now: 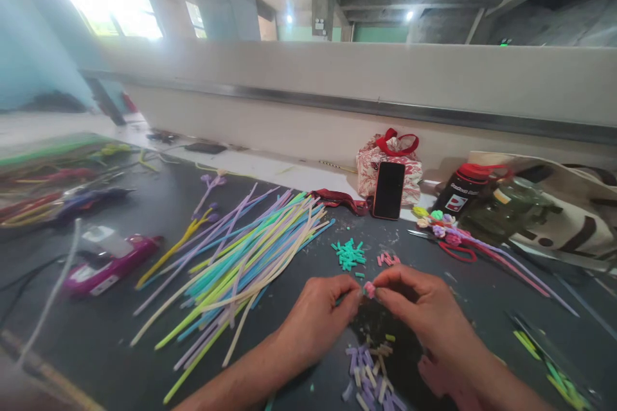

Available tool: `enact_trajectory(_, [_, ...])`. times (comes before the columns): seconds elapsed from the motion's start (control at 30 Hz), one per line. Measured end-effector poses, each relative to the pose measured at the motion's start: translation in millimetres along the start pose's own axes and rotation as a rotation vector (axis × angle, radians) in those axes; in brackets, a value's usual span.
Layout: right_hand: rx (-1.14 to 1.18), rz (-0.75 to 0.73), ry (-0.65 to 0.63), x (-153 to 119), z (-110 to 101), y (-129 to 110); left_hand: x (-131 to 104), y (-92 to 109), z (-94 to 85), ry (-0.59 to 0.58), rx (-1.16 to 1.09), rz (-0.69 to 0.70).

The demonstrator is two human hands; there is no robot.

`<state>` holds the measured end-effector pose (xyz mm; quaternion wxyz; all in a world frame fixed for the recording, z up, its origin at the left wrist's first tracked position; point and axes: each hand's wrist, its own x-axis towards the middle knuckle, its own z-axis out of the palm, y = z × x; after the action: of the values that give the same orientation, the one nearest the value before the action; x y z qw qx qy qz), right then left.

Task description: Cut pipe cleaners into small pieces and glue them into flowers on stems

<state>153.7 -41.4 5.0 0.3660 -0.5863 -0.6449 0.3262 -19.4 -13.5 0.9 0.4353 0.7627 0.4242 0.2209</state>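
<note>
Both hands meet over the dark table. My right hand [419, 302] pinches a small pink fuzzy tuft [369, 289], which looks like pipe cleaner, between thumb and fingertips. Right beside it, my left hand [328, 305] is closed in a pinch, with a bit of green pipe cleaner showing between its fingers; the rest is hidden. Just beyond the fingertips lie a heap of short teal pieces [349, 255] and a few pink pieces [387, 259]. Nearer me, below the hands, is a pile of cut lilac and cream pieces [369, 376].
Long pipe cleaners [260, 250] spread left of my hands, beside a magenta glue gun [113, 263]. A phone [388, 190] leans on a patterned bag [366, 160]. At right are finished pipe-cleaner flowers [443, 226], a black bottle [463, 189] and scissors [540, 340].
</note>
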Motion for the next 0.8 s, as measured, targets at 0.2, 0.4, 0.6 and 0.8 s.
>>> enact_trajectory(0.2, [-0.036, -0.002, 0.019, -1.4, 0.5, 0.0, 1.3, 1.5, -0.1, 0.018, -0.035, -0.028])
enact_trajectory(0.4, [-0.021, 0.04, 0.038, -4.9, -1.1, -2.0, 3.2, 0.6, -0.5, -0.013, -0.158, -0.122])
enact_trajectory(0.6, [0.02, -0.02, 0.064, -5.5, -1.3, -3.8, 2.5, 1.0, 1.5, -0.004, -0.157, -0.103])
enact_trajectory(0.8, [-0.025, -0.089, 0.032, -4.2, 0.9, -2.6, 1.2, 5.2, 0.1, 0.047, -0.033, -0.03])
